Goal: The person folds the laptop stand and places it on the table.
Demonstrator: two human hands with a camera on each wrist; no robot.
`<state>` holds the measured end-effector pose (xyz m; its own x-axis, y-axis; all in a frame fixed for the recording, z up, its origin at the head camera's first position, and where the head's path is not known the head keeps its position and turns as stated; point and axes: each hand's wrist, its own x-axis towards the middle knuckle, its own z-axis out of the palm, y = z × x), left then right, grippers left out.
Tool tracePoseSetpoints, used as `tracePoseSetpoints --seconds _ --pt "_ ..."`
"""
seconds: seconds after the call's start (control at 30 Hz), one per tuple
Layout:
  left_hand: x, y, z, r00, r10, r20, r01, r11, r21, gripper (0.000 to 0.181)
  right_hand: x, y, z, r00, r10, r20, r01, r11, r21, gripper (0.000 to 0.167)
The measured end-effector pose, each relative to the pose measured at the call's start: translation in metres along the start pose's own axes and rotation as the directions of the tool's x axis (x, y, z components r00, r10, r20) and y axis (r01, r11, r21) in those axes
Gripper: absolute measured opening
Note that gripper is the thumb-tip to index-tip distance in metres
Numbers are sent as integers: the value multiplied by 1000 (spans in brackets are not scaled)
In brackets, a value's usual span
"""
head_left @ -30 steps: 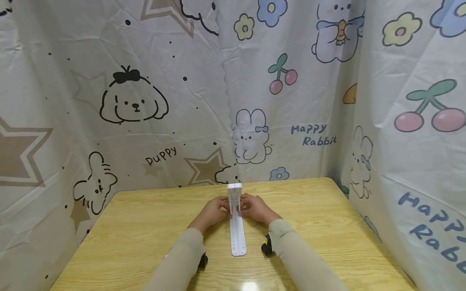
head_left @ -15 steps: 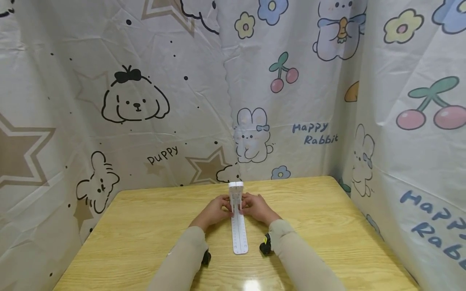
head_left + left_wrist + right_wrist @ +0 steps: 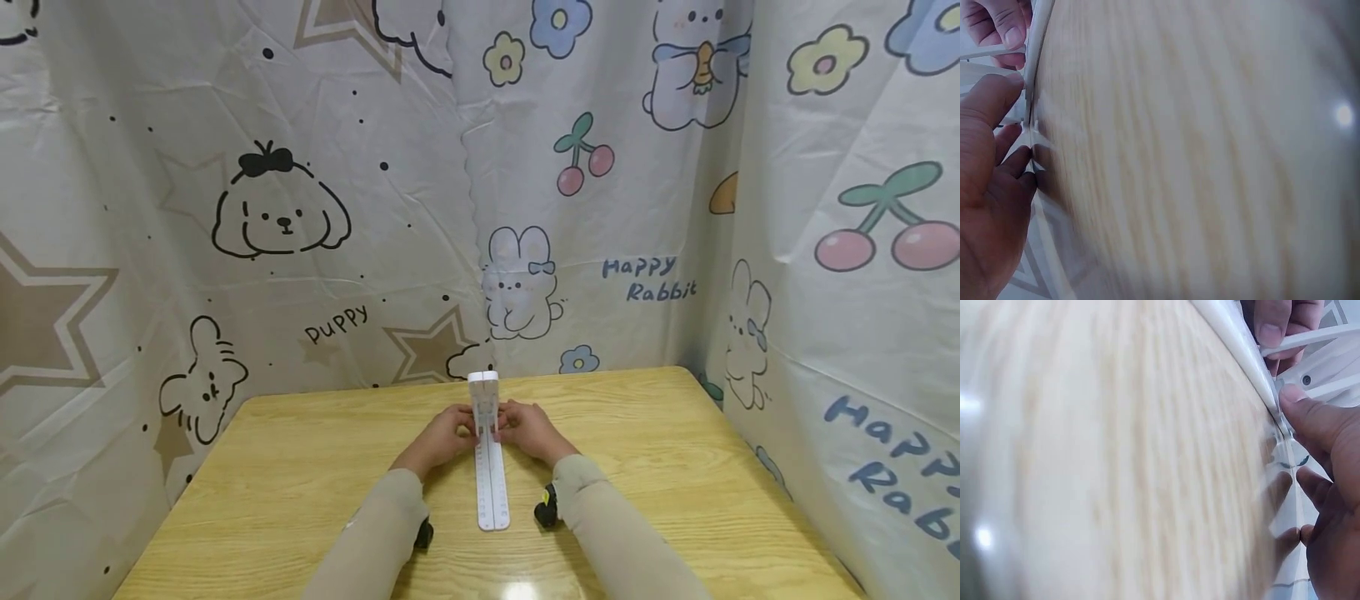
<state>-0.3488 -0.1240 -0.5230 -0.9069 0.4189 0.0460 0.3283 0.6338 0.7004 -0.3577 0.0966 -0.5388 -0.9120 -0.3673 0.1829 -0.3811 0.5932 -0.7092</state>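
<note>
A white stand (image 3: 491, 492) with a long flat base and an upright part (image 3: 483, 398) stands near the middle of the table. Small marks run along the base's edges, and a line splits it lengthwise. My left hand (image 3: 442, 435) pinches the foot of the upright from the left, with its thumb (image 3: 997, 94) on a thin strut. From the right, my right hand (image 3: 531, 429) pinches the same spot, its thumb (image 3: 1310, 412) against the other strut. Fingers of both hands are partly hidden behind the upright. In both wrist views the base lies on the tabletop.
The wooden table (image 3: 315, 467) has its far edge just behind the stand. A cartoon-printed curtain (image 3: 405, 208) hangs behind and along the right side. A black wrist camera (image 3: 546, 507) sits under the right sleeve, close to the tabletop.
The upright's top has risen slightly in the view and shows more of its upper end. The base's near end has shifted very little. Both hands keep their hold in nearly the same place.
</note>
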Motion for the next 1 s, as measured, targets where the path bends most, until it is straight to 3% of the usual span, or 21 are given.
tracePoseSetpoints --seconds 0.4,0.53,0.77,1.0 --pt "4 -3 5 992 45 -117 -43 999 22 9 5 -4 3 998 48 -46 -48 999 0 10" --pt "6 -4 8 986 28 -161 -31 999 -13 7 7 -3 5 997 60 -43 -61 998 -23 9" --pt "11 -5 9 975 -55 -214 37 995 -87 8 13 -4 5 997 50 -60 -54 996 -73 5" --pt "14 -4 7 973 -98 -207 96 995 -18 10 13 -10 6 990 73 -124 -76 997 -15 7"
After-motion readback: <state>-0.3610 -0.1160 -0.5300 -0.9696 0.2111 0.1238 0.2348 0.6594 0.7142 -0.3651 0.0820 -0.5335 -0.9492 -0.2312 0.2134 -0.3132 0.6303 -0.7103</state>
